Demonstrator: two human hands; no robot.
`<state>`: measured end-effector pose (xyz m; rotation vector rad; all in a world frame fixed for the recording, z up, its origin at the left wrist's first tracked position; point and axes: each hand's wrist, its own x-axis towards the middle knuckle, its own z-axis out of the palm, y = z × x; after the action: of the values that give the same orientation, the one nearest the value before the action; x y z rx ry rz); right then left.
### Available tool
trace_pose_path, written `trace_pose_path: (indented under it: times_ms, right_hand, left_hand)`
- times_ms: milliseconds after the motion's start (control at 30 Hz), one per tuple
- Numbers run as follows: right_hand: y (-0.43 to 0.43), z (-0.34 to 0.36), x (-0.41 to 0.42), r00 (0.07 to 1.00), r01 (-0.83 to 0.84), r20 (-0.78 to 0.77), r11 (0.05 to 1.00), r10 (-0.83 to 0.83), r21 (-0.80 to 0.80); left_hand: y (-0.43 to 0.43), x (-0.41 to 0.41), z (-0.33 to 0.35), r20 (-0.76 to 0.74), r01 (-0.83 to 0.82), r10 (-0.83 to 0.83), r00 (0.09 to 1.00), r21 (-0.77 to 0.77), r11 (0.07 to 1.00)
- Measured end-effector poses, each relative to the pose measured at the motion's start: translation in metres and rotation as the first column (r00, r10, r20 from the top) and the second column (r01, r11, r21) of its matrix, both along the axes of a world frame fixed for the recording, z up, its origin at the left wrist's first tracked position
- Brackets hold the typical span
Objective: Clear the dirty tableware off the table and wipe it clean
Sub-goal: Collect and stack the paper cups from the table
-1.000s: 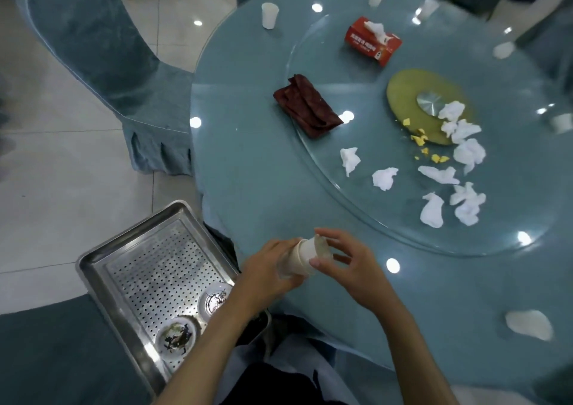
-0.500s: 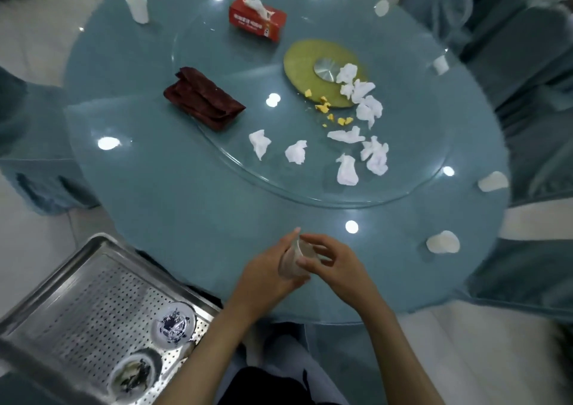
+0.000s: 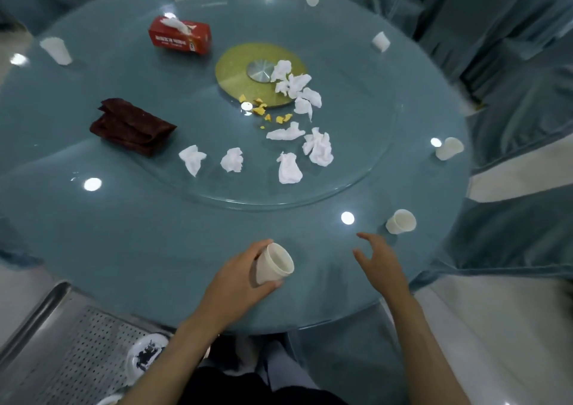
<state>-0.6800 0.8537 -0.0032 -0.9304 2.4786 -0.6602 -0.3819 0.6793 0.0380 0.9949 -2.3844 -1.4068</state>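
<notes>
My left hand grips a white paper cup tilted on its side just above the round glass table near its front edge. My right hand hovers open over the table, fingers spread, a short way from another white cup lying on its side. A further cup lies at the right rim. Several crumpled white tissues and yellow scraps litter the glass turntable. A folded dark red cloth lies on its left part.
A red tissue box stands at the back. More white cups ring the far rim. A steel perforated tray at lower left holds a patterned dish. Blue-covered chairs surround the table.
My right hand has let go of the cup and moved right toward the cup lying on its side. The left hand keeps the cup alone. The view has swung right.
</notes>
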Motion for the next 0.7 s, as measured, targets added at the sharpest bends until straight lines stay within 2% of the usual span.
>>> trace_pose_path:
  times_ms: [233,333,400,500,600,700]
  right_hand:
    - [0.013,-0.042,-0.102,0.978,0.140,-0.158,0.990,-0.138,0.003]
    - [0.017,-0.059,-0.129,0.969,0.145,-0.205,0.989,-0.137,0.024]
    - [0.015,-0.068,-0.143,0.973,0.134,-0.198,0.988,-0.116,0.080]
    - [0.011,-0.077,-0.153,0.988,0.125,-0.110,0.983,-0.111,0.132]
    - [0.008,-0.082,-0.155,0.983,0.156,-0.106,0.986,-0.149,0.061]
    - [0.007,-0.078,-0.150,0.987,0.120,-0.105,0.993,-0.118,0.014]
  left_hand:
    - [0.022,-0.027,0.000,0.069,-0.034,0.037,0.997,-0.038,0.999]
    - [0.029,-0.029,0.006,0.083,-0.085,0.090,0.992,-0.060,0.995]
    - [0.033,-0.028,0.010,0.094,-0.113,0.118,0.989,-0.058,0.992]
    - [0.041,-0.020,0.012,0.122,-0.143,0.149,0.981,-0.059,0.988]
    - [0.046,-0.012,0.009,0.175,-0.166,0.182,0.968,-0.100,0.981]
    - [0.049,-0.005,0.008,0.205,-0.203,0.224,0.953,-0.117,0.972]
